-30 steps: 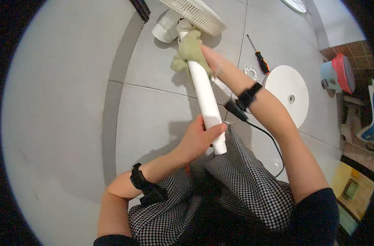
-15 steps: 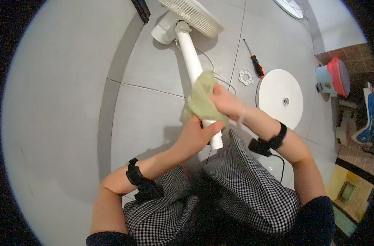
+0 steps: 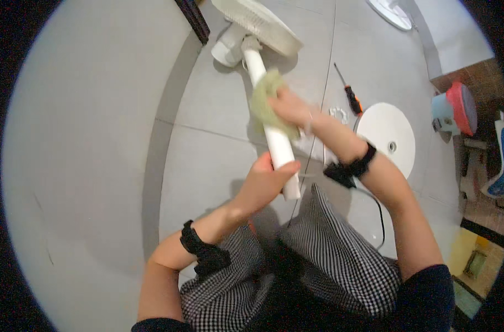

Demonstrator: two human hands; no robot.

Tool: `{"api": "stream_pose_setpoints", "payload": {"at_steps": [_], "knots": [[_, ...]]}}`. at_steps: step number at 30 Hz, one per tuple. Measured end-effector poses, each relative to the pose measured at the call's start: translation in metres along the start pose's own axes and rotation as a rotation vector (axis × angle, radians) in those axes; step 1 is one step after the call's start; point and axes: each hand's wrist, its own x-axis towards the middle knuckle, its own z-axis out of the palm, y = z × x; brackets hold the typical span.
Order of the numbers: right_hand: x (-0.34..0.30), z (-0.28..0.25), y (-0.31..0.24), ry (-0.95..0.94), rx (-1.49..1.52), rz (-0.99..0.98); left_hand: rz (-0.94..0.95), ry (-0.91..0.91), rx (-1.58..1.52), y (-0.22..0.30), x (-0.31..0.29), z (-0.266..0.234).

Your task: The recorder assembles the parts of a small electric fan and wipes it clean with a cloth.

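A white fan (image 3: 263, 25) lies on the floor with its pole (image 3: 279, 146) pointing toward me. Near the pole's threaded lower end, my left hand (image 3: 267, 180) is wrapped around the tube. My right hand (image 3: 289, 108) grips a pale green cloth (image 3: 267, 102) and presses it against the upper half of the pole. The cloth is blurred by motion and covers part of the tube. Beyond it, the fan's motor housing (image 3: 228, 47) and grille are tilted to one side.
To the right lie a round white base (image 3: 387, 130) with a central hole, a scalloped white ring nut (image 3: 338, 115) and an orange-black screwdriver (image 3: 351, 97). A blue and pink bucket (image 3: 453, 108) stands farther right. A wall (image 3: 86, 149) rises at the left.
My right hand has slid the cloth up the pole, away from my left hand, toward the fan head. The left hand stays near the lower end. The whole view has shifted slightly.
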Motion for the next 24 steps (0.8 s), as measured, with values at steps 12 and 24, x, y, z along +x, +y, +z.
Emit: {"api": "stream_pose_setpoints", "payload": {"at_steps": [12, 24], "knots": [[0.025, -0.001, 0.004, 0.022, 0.488, 0.046, -0.038, -0.088, 0.198, 0.010, -0.020, 0.018], [0.036, 0.015, -0.004, -0.205, 0.992, 0.143, -0.081, -0.334, 0.142, -0.114, -0.039, -0.008]]}}
